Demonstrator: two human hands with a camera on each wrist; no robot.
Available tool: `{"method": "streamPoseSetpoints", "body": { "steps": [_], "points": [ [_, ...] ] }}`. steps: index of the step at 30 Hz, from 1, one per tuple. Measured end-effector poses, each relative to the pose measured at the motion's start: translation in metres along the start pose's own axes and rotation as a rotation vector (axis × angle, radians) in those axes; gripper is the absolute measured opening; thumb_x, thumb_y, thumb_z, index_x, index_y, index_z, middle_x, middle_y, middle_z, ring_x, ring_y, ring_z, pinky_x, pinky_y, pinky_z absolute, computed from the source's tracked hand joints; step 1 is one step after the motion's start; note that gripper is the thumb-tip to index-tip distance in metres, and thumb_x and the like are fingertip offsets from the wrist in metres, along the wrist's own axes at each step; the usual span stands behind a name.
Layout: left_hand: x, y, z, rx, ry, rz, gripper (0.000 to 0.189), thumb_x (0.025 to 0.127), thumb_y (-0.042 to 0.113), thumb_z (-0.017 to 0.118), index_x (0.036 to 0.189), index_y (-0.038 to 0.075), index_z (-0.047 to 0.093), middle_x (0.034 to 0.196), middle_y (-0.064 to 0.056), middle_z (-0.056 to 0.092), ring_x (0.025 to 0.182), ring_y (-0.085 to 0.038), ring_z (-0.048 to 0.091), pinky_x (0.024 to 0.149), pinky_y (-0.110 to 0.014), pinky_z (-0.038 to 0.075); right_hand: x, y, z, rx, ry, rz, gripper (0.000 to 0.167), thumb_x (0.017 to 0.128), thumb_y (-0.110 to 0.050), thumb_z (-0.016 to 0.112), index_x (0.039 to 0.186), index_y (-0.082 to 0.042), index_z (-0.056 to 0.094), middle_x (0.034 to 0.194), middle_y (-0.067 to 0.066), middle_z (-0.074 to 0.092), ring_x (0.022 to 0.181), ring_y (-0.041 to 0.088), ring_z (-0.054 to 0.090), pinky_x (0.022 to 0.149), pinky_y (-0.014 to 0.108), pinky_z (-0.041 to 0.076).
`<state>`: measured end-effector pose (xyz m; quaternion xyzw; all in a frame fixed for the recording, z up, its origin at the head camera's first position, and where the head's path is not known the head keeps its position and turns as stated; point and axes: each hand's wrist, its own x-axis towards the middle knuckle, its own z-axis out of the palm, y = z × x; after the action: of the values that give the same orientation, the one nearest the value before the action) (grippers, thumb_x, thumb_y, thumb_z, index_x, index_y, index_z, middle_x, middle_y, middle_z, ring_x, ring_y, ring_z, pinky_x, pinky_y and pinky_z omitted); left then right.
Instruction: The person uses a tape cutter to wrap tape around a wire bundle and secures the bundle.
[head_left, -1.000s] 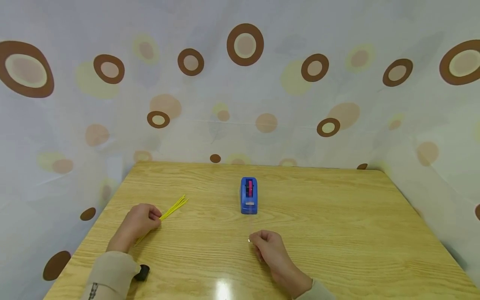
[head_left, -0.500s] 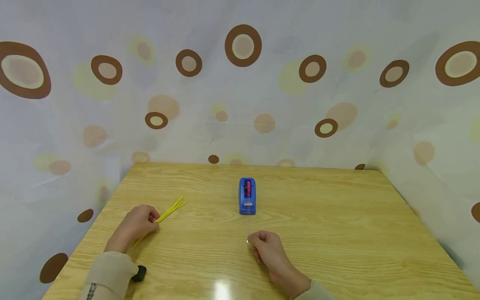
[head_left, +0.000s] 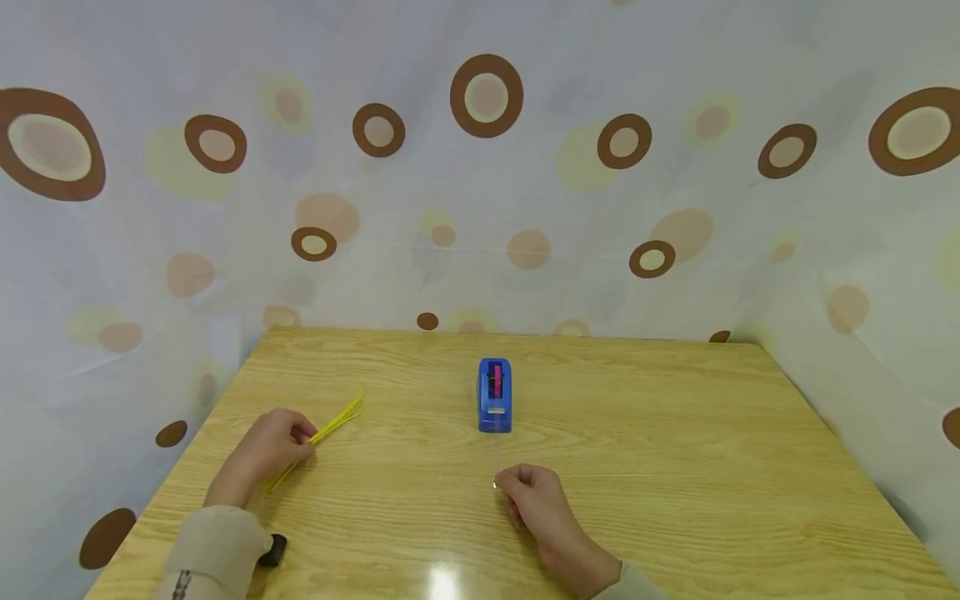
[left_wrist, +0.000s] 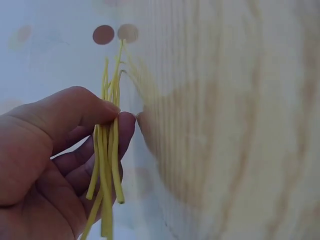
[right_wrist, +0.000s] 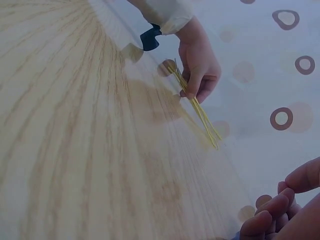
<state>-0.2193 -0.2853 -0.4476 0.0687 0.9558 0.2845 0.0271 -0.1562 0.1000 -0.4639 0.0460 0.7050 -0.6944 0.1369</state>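
Observation:
My left hand (head_left: 262, 454) pinches a bundle of thin yellow strands (head_left: 335, 422) between thumb and fingers, over the left side of the table. In the left wrist view the strands' ends (left_wrist: 106, 165) hang loose below the thumb. A blue tape dispenser (head_left: 494, 398) with a pink-red roll core stands at the middle of the table. From its front a faint strip of clear tape (head_left: 497, 452) runs toward me. My right hand (head_left: 542, 504) pinches the free end of that tape between thumb and forefinger. Only part of this hand (right_wrist: 287, 210) shows in the right wrist view.
The wooden table (head_left: 660, 433) reaches back to a pale curtain (head_left: 570, 208) printed with brown rings and dots, which also encloses both sides. A small black piece (head_left: 273, 551) sticks out by the left sleeve (head_left: 217, 546).
My left hand and the yellow strands have shifted slightly left, and more of their lower ends now shows below the hand. The right hand still pinches the tape in nearly the same place.

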Motion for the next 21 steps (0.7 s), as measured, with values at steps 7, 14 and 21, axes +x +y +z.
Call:
{"method": "streamPoseSetpoints", "body": {
  "steps": [7,14,21],
  "points": [
    [-0.0015,-0.0044,0.0009,-0.007,0.025,-0.013,0.018,0.086,0.001,0.069,0.102,-0.004,0.074,0.097,-0.014,0.069,0.09,-0.031,0.064,0.079,-0.048,0.052,-0.0003,0.0001,-0.0001,-0.006,0.001,-0.003,0.02,0.096,-0.014,0.06,0.09,0.005,0.062,0.065,0.0,0.048,0.055,0.011,0.041,0.05,0.022,0.035],
    [-0.005,-0.005,0.0002,-0.006,0.048,0.013,0.021,0.092,0.002,0.065,0.109,-0.006,0.073,0.106,-0.021,0.069,0.099,-0.04,0.063,0.084,-0.052,0.051,0.0011,0.0018,0.001,-0.005,0.004,-0.001,0.019,0.096,-0.013,0.06,0.089,0.004,0.062,0.065,0.0,0.048,0.055,0.011,0.041,0.05,0.022,0.036],
    [-0.0076,-0.004,-0.0012,-0.047,0.032,-0.006,0.026,0.095,0.002,0.062,0.117,-0.009,0.068,0.118,-0.026,0.065,0.096,-0.037,0.065,0.073,-0.044,0.053,0.0019,0.0032,0.0017,-0.003,0.011,0.008,0.019,0.097,-0.014,0.061,0.088,0.003,0.063,0.065,0.0,0.048,0.055,0.011,0.04,0.049,0.022,0.035]
  ]
}}
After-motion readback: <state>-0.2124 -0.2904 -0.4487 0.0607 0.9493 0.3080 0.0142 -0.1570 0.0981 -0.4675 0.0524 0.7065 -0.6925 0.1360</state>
